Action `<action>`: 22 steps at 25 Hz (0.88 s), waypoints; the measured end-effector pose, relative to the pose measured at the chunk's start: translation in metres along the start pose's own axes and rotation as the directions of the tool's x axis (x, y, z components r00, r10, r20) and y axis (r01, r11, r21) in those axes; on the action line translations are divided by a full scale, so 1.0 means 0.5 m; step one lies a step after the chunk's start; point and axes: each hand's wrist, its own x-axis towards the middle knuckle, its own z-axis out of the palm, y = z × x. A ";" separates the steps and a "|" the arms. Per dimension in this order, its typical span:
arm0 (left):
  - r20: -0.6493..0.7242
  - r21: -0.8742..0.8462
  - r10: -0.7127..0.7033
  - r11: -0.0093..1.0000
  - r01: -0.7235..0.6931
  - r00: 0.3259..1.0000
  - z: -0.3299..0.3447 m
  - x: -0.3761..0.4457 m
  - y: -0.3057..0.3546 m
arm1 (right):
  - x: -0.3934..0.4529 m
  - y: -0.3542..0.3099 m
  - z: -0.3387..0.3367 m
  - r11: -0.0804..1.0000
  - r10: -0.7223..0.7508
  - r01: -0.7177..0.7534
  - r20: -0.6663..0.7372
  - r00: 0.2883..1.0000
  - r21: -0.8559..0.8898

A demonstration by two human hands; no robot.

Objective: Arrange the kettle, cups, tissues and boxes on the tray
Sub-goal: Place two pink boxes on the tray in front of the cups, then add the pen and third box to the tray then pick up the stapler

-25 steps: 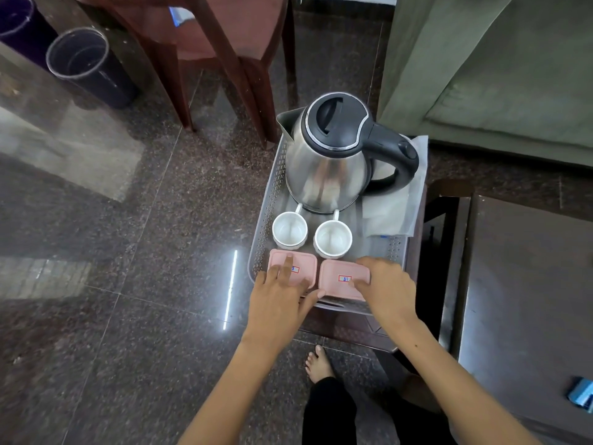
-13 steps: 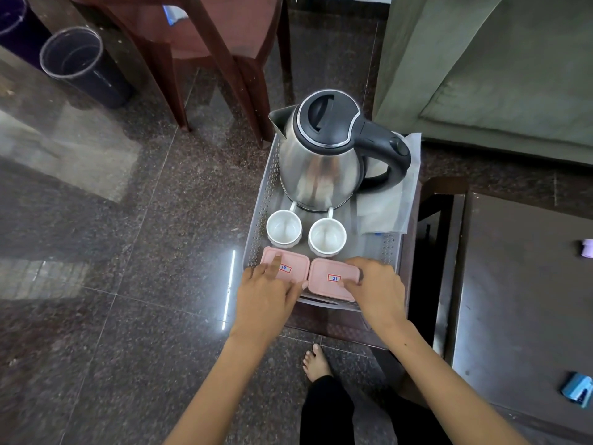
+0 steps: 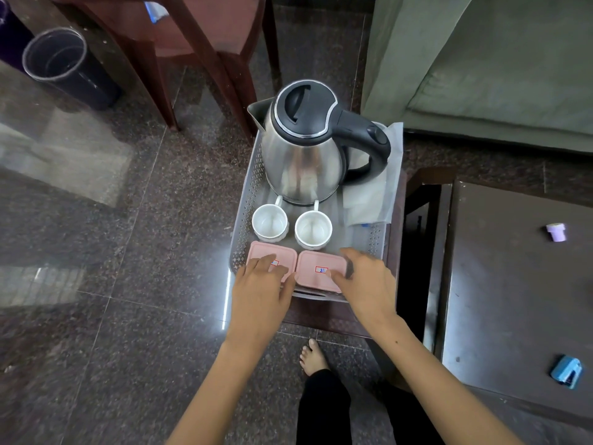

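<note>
Left hand lies flat, fingers straight on left pink box; right hand fingers loosely spread on right pink box. Boxes side by side, touching, at near rim of perforated grey tray. Two empty white cups just behind, then kettle; tissues under its handle at right edge. Tray sits on dark wooden stool, granite floor around.
</note>
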 end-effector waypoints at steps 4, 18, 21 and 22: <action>-0.028 -0.146 -0.002 0.989 -0.002 1.000 -0.007 -0.008 0.075 | -0.026 0.033 -0.015 0.986 0.009 0.010 -0.114 0.993 0.165; 0.139 -0.328 0.348 0.900 -0.288 0.927 0.239 -0.108 0.858 | -0.224 0.775 -0.273 0.783 0.513 -0.326 -0.253 0.820 0.530; 0.211 -0.406 0.416 0.861 -0.307 0.885 0.339 -0.157 1.109 | -0.300 1.028 -0.346 0.711 0.645 -0.460 -0.234 0.727 0.532; 0.232 -0.423 0.439 0.849 -0.316 0.868 0.373 -0.169 1.187 | -0.324 1.105 -0.367 0.688 0.681 -0.499 -0.231 0.694 0.527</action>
